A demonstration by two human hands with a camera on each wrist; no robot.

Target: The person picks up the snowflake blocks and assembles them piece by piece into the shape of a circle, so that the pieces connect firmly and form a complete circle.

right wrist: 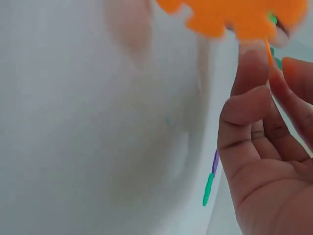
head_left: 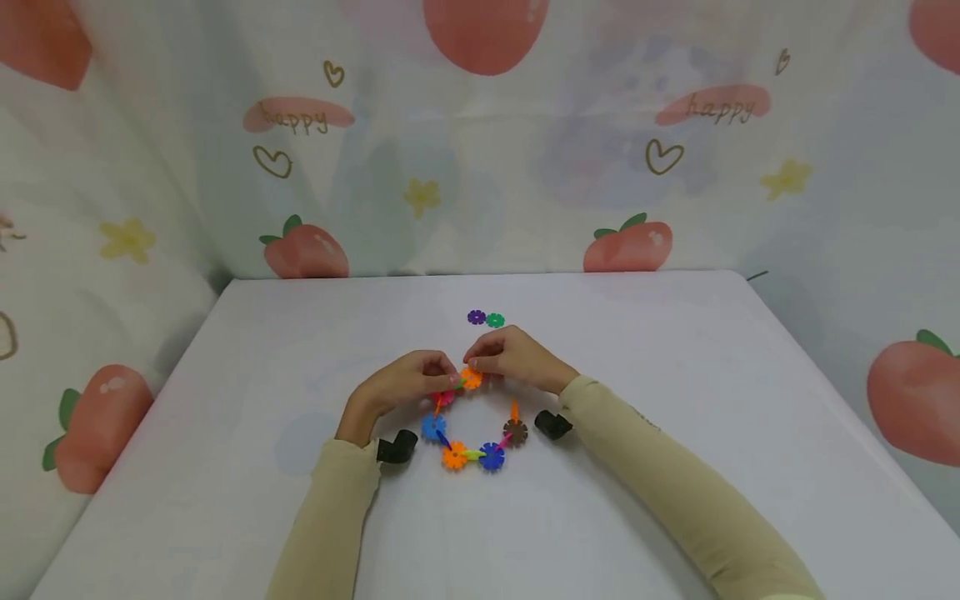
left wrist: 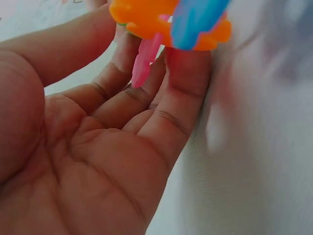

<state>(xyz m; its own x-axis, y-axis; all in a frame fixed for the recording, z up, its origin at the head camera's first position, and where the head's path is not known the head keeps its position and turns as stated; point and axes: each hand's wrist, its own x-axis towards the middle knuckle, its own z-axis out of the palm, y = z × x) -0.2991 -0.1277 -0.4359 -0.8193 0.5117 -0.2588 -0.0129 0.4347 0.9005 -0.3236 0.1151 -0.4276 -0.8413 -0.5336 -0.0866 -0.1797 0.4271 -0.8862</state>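
Note:
Notched plastic snowflake discs are slotted together into a curved chain on the white table. My left hand pinches the chain at its upper left, at a pink disc. Beside that, in the left wrist view, are an orange disc and a blue one. Just right of the pink disc stands another orange disc. My right hand pinches a thin orange disc seen edge-on, close to that one. A brown disc with an upright orange disc forms the chain's right end.
A purple disc and a green disc lie side by side beyond the hands. Black wrist devices show beside both sleeves. A fruit-patterned curtain surrounds the table.

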